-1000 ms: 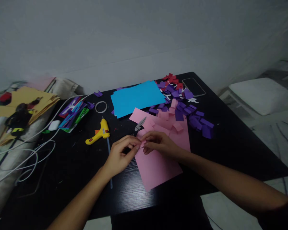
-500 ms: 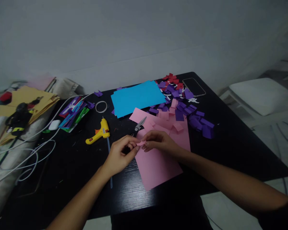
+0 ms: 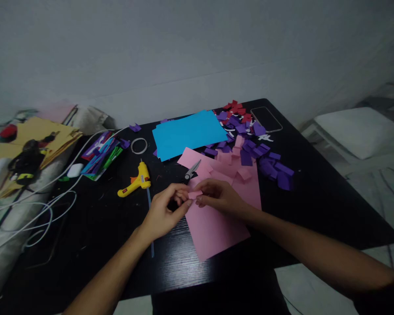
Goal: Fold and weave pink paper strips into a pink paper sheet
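A small rectangular pink paper piece (image 3: 195, 194) was held above a large pink paper sheet (image 3: 213, 232), gripped at nine o'clock by the fingers of the left hand (image 3: 166, 210) and at three o'clock by those of the right hand (image 3: 219, 196), presumably for steadiness. Both hands were turned inward, fingers curled.
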A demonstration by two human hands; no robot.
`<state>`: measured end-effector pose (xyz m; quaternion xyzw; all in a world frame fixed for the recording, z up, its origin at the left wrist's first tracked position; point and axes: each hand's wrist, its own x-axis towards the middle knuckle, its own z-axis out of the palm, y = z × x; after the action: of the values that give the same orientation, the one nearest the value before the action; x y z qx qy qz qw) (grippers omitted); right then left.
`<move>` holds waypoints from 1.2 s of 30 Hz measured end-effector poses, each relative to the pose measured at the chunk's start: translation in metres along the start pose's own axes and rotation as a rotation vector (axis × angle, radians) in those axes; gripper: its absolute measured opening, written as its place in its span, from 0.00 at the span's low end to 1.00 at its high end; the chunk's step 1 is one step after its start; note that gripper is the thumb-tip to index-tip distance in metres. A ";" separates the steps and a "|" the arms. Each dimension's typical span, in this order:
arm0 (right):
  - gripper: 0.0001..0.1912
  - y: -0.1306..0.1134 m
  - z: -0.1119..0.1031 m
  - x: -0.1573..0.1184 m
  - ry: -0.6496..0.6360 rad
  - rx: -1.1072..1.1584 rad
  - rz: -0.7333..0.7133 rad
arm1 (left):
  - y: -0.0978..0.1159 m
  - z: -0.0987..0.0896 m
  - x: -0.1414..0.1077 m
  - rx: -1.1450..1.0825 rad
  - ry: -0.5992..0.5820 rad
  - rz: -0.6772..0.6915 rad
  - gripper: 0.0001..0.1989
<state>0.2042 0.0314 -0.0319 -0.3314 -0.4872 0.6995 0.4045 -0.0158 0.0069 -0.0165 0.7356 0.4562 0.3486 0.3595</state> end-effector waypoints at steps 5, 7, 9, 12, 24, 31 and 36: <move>0.09 -0.004 -0.003 0.001 0.063 -0.055 0.057 | -0.005 -0.034 0.010 0.635 0.237 -0.009 0.13; 0.10 -0.006 -0.005 0.002 0.080 -0.065 0.070 | -0.010 -0.053 0.015 0.921 0.261 -0.178 0.17; 0.11 -0.007 -0.007 0.003 0.095 -0.077 0.085 | -0.016 -0.069 0.017 1.101 0.229 -0.363 0.20; 0.13 -0.009 -0.009 0.004 0.122 -0.073 0.107 | -0.027 -0.082 0.015 1.164 0.126 -0.540 0.23; 0.18 -0.003 -0.020 0.013 0.257 0.055 0.114 | -0.038 -0.099 0.014 0.968 0.183 -0.387 0.16; 0.15 -0.006 -0.021 0.015 0.288 0.029 0.086 | -0.011 -0.082 0.011 0.668 0.254 -0.018 0.11; 0.12 -0.007 -0.020 0.014 0.295 0.044 0.111 | -0.002 -0.069 0.008 0.515 -0.046 0.048 0.11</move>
<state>0.2165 0.0533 -0.0323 -0.4480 -0.3881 0.6749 0.4396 -0.0719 0.0300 0.0173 0.8213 0.5040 0.2126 0.1620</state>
